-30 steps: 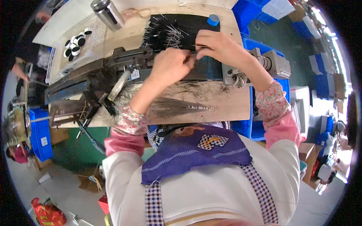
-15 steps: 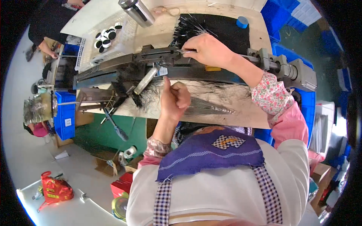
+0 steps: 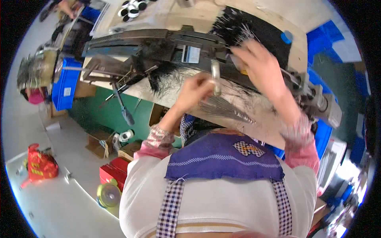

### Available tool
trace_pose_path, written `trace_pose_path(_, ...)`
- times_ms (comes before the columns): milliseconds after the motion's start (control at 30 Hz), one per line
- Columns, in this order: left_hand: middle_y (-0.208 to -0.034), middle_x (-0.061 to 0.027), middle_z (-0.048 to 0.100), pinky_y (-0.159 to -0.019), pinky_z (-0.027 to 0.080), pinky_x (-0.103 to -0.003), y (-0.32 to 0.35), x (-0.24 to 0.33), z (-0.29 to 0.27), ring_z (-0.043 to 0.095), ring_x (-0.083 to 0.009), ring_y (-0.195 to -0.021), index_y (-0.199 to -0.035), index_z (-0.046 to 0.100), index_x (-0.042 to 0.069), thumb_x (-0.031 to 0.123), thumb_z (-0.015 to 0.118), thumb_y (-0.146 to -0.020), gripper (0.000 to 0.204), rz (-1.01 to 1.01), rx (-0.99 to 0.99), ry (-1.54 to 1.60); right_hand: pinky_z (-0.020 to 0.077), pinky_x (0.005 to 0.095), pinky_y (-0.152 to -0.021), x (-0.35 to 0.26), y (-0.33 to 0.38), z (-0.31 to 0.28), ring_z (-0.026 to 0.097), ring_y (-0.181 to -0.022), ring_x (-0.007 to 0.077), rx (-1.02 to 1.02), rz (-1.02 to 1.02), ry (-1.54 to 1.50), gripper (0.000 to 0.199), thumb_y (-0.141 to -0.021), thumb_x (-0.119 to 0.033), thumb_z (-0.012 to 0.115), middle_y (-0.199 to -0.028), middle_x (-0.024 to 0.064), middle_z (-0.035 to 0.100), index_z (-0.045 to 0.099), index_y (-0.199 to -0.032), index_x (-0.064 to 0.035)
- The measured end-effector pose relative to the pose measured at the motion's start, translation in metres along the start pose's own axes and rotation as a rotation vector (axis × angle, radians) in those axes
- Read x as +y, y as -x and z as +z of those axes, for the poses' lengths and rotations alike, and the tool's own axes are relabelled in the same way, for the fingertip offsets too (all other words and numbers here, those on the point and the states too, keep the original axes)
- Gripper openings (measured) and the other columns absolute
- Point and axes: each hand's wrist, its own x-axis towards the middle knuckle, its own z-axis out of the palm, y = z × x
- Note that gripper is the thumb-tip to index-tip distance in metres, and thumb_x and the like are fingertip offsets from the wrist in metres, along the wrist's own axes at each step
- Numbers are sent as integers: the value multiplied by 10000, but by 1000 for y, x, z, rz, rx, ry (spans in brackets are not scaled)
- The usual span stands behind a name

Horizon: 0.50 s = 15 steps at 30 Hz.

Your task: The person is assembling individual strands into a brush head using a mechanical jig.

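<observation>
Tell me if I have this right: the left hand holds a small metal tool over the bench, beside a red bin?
Not quite. In the head view the left hand does hold the small metal tool over the bench, but the bin beside it is blue, not red.

Far side blocked by long dark machine [image 3: 158, 41] across bench [image 3: 274, 135]. Bristle pile [image 3: 238, 107] covers near edge. Black mat [image 3: 258, 31] far right looks passable, though blurred. Motor block [image 3: 323, 107] closes right end.

Left hand [image 3: 196, 90] raised with fingers curled closed, right hand [image 3: 260, 65] reaching forward, blurred, fingers spread.
</observation>
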Motion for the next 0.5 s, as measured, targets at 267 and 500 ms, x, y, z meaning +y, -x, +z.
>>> trace_pose_path(267, -611, -22, 525, -381, 220, -236, 14, -37, -115, 358, -69, -411, -981, 634, -22, 316, 590, -925, 346, -147, 584, 521, 516, 455, -678, 41, 61, 52, 591, -860, 376, -176, 494, 239, 231, -848, -46, 535, -973, 140, 532, 508, -1076, -69)
trace_pose_path(500, -626, -11, 538, -361, 218, -222, 9, -54, -102, 348, -65, -403, -946, 638, 26, 299, 613, -914, 276, -68, 737, 550, 470, 441, -654, 49, 72, 38, 579, -848, 375, -325, 499, 103, 222, -891, -237, 577, -905, 156, 550, 496, -898, -30)
